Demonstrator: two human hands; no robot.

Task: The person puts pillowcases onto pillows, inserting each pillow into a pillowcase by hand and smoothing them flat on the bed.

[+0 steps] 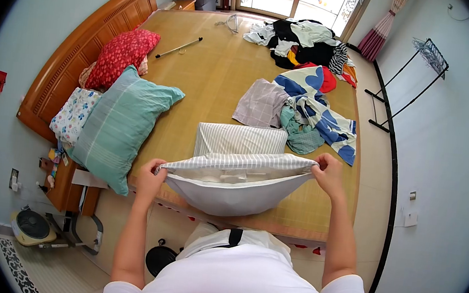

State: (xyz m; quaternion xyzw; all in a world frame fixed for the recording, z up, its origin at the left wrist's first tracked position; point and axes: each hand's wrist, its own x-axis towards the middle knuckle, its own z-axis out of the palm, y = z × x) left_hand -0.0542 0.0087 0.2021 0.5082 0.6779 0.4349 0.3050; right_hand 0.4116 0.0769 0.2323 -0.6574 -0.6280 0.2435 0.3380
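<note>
Both my hands are closed on the two ends of a striped grey-and-white fabric cover (229, 197), probably a pillowcase. My left hand (152, 175) pinches its left corner, and my right hand (328, 172) pinches the right one. Between them the long mouth of the cover gapes, with pale contents (234, 177) showing inside; I cannot make out what they are. The plain grey near side sags over the bed's front edge. Just behind lies a striped, boxy piece (241, 138); whether it belongs to the same cover is unclear.
The bed (215, 58) carries a green pillow (125, 123) and red pillow (122, 57) at left, a rod (179, 48), a hanger (230, 23), and crumpled clothes (308, 40) at right. A drying rack (404, 78) stands by the right wall, a fan (33, 225) at lower left.
</note>
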